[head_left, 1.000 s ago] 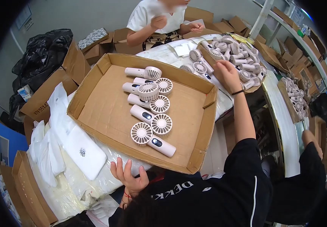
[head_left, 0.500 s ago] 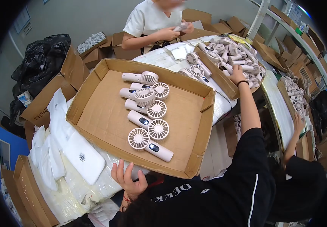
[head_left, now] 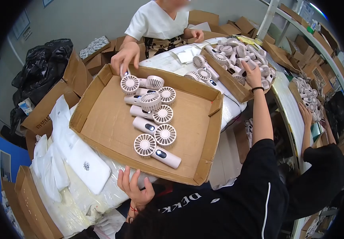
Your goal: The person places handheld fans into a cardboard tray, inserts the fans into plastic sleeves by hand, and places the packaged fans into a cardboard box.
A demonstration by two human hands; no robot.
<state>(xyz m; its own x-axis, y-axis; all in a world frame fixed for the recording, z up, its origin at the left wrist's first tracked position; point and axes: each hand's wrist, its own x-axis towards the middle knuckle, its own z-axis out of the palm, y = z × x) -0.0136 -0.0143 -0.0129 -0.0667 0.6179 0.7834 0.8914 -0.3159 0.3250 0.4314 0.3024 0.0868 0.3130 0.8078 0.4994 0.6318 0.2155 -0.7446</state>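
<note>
My left hand [head_left: 137, 190] rests with fingers apart at the outer front wall of a shallow cardboard tray [head_left: 90, 140]. Several pale pink handheld fans lie in that tray, among them a front fan [head_left: 167, 158] with a lit display. At the right, my right hand [head_left: 253, 76] is closed around a handheld fan [head_left: 250, 63] over a cardboard box [head_left: 235, 88] heaped with similar fans. Across the table, a co-worker's hand [head_left: 125, 59] holds another fan [head_left: 129, 84] at the tray's back left corner.
Loose fans [head_left: 203, 74] lie between tray and box. White foam bags [head_left: 87, 163] cover the table's left side. A carton [head_left: 50, 105] with black plastic bags [head_left: 44, 59] stands at the left. Another person in a black sleeve [head_left: 325, 165] works by more fans at the right.
My right hand has moved from the box's near edge in over the fans and grips one. The co-worker across has brought a fan into the tray. My left hand stays put.
</note>
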